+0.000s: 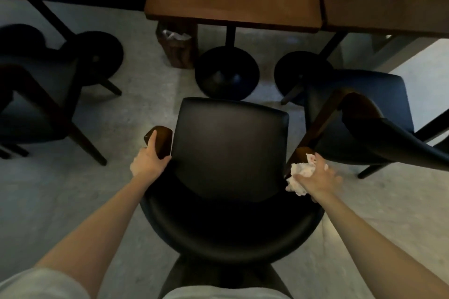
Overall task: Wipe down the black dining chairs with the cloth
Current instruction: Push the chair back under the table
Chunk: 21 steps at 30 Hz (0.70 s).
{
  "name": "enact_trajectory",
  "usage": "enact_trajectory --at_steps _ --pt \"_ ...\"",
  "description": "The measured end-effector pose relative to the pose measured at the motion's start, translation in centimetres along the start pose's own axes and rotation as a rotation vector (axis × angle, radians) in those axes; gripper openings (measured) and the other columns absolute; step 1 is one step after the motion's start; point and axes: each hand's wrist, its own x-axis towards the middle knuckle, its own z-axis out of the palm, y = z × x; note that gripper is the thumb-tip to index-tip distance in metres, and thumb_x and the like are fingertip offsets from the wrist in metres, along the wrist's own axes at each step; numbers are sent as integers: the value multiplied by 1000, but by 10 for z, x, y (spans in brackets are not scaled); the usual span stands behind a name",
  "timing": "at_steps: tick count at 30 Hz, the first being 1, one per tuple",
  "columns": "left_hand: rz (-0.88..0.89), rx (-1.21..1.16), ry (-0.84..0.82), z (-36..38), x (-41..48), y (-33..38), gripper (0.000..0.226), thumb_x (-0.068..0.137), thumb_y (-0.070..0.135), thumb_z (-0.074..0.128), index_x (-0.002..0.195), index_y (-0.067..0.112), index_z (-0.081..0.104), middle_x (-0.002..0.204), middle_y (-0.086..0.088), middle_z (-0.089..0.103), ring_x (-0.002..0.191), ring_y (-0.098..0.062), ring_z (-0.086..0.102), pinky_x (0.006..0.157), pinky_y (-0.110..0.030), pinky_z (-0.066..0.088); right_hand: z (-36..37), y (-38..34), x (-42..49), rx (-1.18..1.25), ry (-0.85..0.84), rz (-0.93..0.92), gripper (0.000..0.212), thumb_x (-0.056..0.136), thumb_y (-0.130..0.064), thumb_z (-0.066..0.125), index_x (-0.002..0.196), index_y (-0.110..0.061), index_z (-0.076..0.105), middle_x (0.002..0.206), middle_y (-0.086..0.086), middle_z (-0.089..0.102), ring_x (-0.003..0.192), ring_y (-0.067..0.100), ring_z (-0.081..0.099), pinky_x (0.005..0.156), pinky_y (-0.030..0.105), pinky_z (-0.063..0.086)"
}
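Observation:
A black dining chair [228,143] with a padded seat and curved backrest stands directly below me. My left hand [148,160] grips the brown wooden tip of its left armrest [161,139]. My right hand [318,177] holds a crumpled white cloth [300,175] against the chair's right armrest, whose wooden tip [300,154] shows just beyond the cloth. Two more dark chairs stand close by, one on the right [369,116] and one on the left [36,109].
A brown wooden table [233,2] on a black round pedestal base [227,73] stands ahead, with a second table [388,7] to its right. A small brown bin [177,43] sits under the table. The floor [145,94] is pale grey.

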Motion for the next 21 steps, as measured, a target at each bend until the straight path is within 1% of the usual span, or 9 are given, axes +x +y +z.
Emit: enact_trajectory --at_steps 2,4,7,10,13,16,19,21 --pt "0 16 6 0 9 0 89 88 41 65 152 37 3 125 -17 58 108 -38 59 86 -46 50 3 -4 9 93 -28 5 91 82 -46 71 151 -34 13 151 12 32 134 37 37 101 48 39" --pt "7 34 3 0 18 0 89 87 38 67 152 38 6 123 -17 60 104 -39 60 83 -46 52 6 -6 18 142 -32 7 92 80 -42 74 151 -32 16 149 11 37 131 36 43 99 47 42" --pt "22 66 -11 -2 27 3 94 83 33 73 152 38 9 123 -19 59 104 -39 60 81 -46 52 9 -10 28 150 -24 17 94 78 -36 78 151 -30 18 147 10 42 131 36 44 101 47 42" --pt "19 69 -43 -3 38 7 100 77 29 78 152 38 12 128 -19 56 108 -41 58 84 -48 52 8 -13 32 154 -29 42 95 78 -30 79 151 -28 19 149 8 40 133 34 41 104 45 40" --pt "-6 25 -82 -4 45 12 99 77 26 78 152 34 14 131 -18 53 112 -40 56 87 -46 50 11 -13 31 140 -4 66 92 80 -28 78 151 -28 20 149 8 41 134 34 41 104 45 40" --pt "-33 -8 -87 -4 49 14 97 78 26 77 152 32 14 132 -20 52 114 -40 54 88 -46 49 14 -16 32 124 23 84 90 80 -28 77 150 -29 21 147 7 43 131 33 44 100 45 44" --pt "-12 6 -82 -4 49 15 98 80 26 76 153 30 13 129 -20 54 112 -38 57 87 -45 49 13 -20 35 104 14 104 92 79 -30 79 150 -32 21 147 6 44 129 33 47 96 46 47" --pt "7 16 -79 -5 50 16 97 82 23 75 154 27 11 126 -19 56 107 -36 59 84 -41 50 13 -22 36 106 12 105 92 78 -30 79 150 -34 22 146 5 45 128 33 47 95 46 47"
